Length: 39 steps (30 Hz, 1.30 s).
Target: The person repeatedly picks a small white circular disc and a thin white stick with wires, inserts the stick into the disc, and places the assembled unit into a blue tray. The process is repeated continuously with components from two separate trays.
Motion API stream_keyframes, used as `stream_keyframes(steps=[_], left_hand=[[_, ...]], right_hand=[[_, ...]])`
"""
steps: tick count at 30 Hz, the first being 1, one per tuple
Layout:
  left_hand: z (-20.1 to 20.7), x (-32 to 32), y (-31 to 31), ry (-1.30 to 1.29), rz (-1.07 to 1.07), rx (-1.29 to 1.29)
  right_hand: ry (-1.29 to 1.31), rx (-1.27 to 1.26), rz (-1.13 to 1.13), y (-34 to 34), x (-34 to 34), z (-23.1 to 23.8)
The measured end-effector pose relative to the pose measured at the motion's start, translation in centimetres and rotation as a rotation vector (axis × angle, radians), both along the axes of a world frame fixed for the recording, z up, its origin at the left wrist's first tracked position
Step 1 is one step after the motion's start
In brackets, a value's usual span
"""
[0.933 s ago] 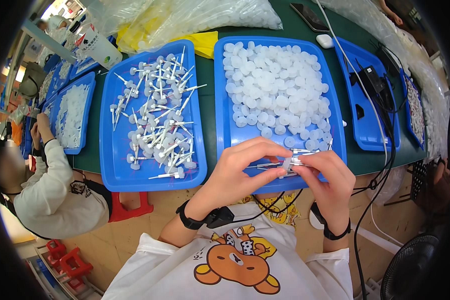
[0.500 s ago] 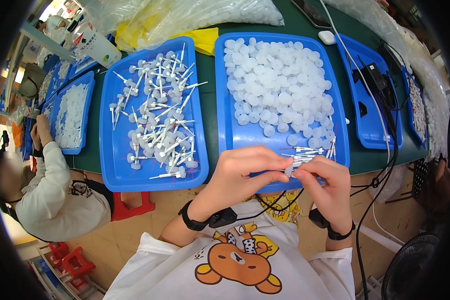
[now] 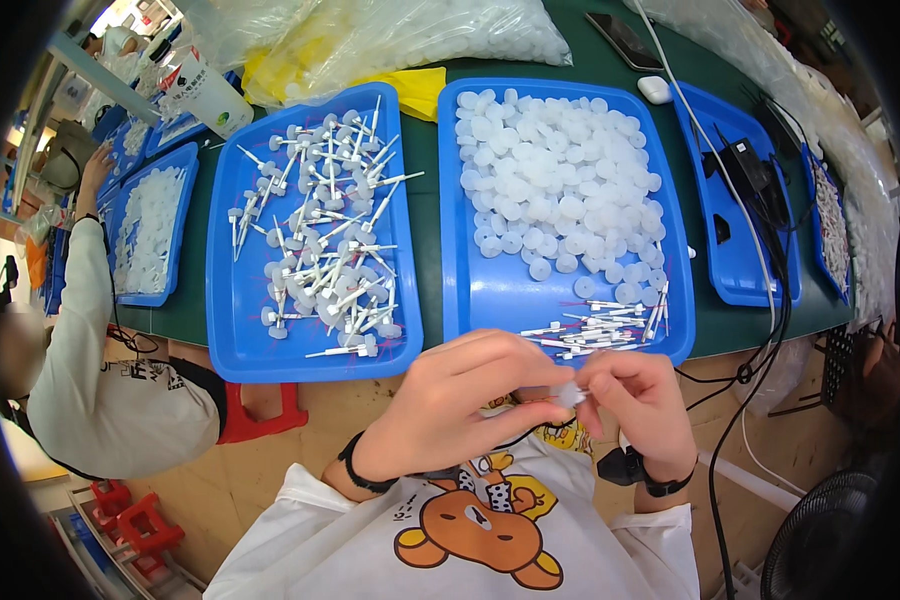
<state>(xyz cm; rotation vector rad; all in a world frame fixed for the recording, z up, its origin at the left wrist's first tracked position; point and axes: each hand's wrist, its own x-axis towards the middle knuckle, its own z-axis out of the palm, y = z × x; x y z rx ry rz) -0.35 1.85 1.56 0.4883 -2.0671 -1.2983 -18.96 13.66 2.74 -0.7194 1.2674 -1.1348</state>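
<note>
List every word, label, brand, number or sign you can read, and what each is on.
White cup: dark print with a red patch; I won't copy its wording.
White T-shirt: small dark marks beside the bear picture, too small to read.
Co-worker's pale sweatshirt: dark print, folded and too blurred to read.
Black adapter: pale markings, too small to read.
Held white piece: no lettering visible.

- On the white cup (image 3: 208,95) we see dark characters (image 3: 194,82).
- On the pale sweatshirt (image 3: 120,405) at left, black lettering (image 3: 150,370).
- On the white T-shirt (image 3: 355,550), small black characters (image 3: 406,508).
</note>
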Motion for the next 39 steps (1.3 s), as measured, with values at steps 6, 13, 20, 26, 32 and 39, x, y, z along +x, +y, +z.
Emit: stream_keyframes(steps=[6, 13, 20, 26, 32, 39], left_hand=[[-0.7, 5.9, -2.1, -0.191, 0.802, -0.212], [-0.4, 5.3, -2.6, -0.236, 0.929, -0.531], [-2.3, -2.0, -0.7, -0.269, 0.296, -0.404], [-5.0, -5.3, -1.1, -0.360, 0.370, -0.401], [-4.8, -6.4, -1.5, -0.392, 0.384, -0.360], [-5.0, -6.4, -1.6, -0.387, 0.341, -0.362]], right_hand=[[0.736, -0.236, -0.354, 0.1, -1.1, -0.8], [1.194, -0.194, -0.197, -0.1, -3.3, -1.5], [1.520, -0.310, -0.089, -2.7, -3.1, -3.8], [1.451, -0.341, -0.097, -2.6, -3.0, -3.3], [1.006, -0.371, -0.248, -1.7, -2.7, -3.2], [1.079, -0.385, -0.262, -1.3, -2.7, -2.5]])
